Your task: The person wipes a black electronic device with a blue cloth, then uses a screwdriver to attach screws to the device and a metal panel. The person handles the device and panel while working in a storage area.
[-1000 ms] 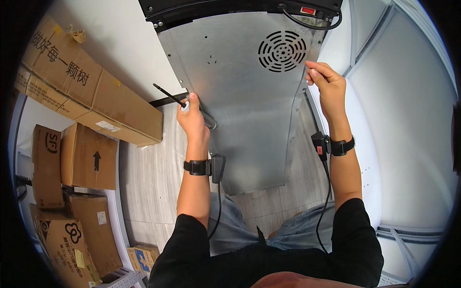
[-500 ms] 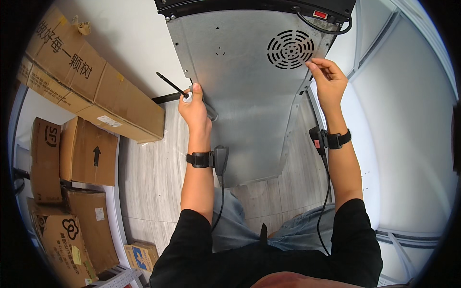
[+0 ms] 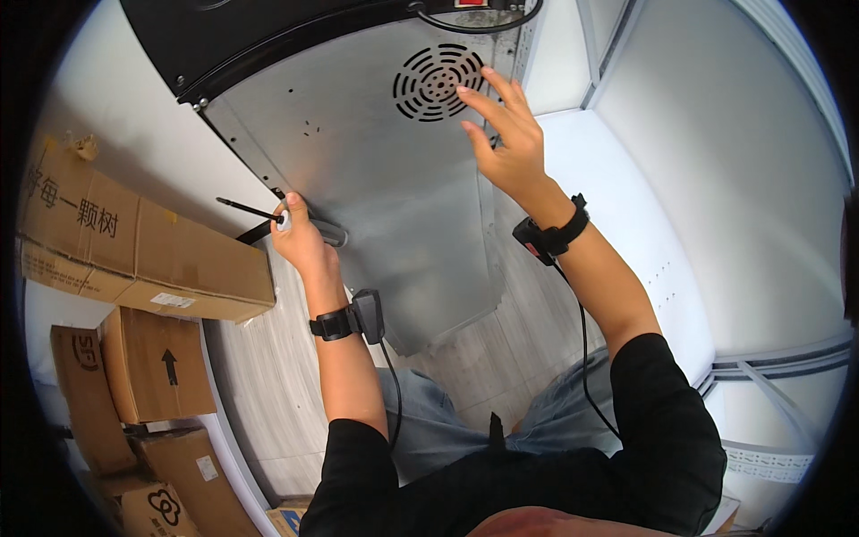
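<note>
A screwdriver with a black shaft [image 3: 248,209], a white collar and a grey cylindrical handle [image 3: 335,235] lies across my left hand [image 3: 304,240]. The fingers are wrapped round it, its tip pointing left. This hand is at the left edge of a large bare-metal panel [image 3: 385,179] on a black-topped machine [image 3: 259,22]; whether it touches the panel I cannot tell. My right hand [image 3: 510,134] is open, fingers spread and holding nothing visible. Its fingertips are over the right part of a round slotted vent [image 3: 439,83] in the panel.
A black cable [image 3: 483,29] loops near a red switch [image 3: 472,3] at the machine's top. Cardboard boxes [image 3: 165,362] are stacked along the left, with a long one [image 3: 188,259] beside the white wall. White framed panels [image 3: 734,179] curve along the right. Grey wood-look floor [image 3: 268,394] lies below.
The view has shifted, so the machine appears farther left and turned. My right hand has moved from the panel's right edge onto the vent, its fingers spreading. My left hand keeps the screwdriver.
</note>
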A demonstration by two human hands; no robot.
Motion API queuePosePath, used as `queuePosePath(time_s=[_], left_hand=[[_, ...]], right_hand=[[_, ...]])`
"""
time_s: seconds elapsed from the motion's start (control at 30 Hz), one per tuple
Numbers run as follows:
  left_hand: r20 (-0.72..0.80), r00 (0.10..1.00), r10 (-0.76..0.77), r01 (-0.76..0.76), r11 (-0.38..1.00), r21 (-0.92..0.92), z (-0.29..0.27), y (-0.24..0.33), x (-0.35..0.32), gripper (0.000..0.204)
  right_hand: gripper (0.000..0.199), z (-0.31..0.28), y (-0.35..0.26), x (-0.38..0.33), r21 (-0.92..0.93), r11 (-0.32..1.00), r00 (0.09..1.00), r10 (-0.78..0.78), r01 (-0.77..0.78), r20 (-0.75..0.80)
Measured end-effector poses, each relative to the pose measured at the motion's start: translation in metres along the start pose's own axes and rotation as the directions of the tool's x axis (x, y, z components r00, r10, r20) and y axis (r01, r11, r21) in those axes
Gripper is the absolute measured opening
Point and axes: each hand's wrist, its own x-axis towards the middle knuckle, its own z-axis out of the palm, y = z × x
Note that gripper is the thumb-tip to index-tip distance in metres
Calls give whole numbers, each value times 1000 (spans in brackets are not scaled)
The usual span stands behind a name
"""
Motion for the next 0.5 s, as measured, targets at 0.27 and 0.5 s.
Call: queuePosePath(time_s=[0.27, 0.5], left_hand=[[-24, 999, 36, -37, 999, -5, 0, -2, 0, 27], [-24, 999, 23, -23, 1000, 21, 0, 0, 0, 26]], right_hand=[[27, -1, 2, 0, 57, 998, 997, 32, -28, -69], [15, -6, 21, 11, 224, 967, 966, 168, -123, -194]])
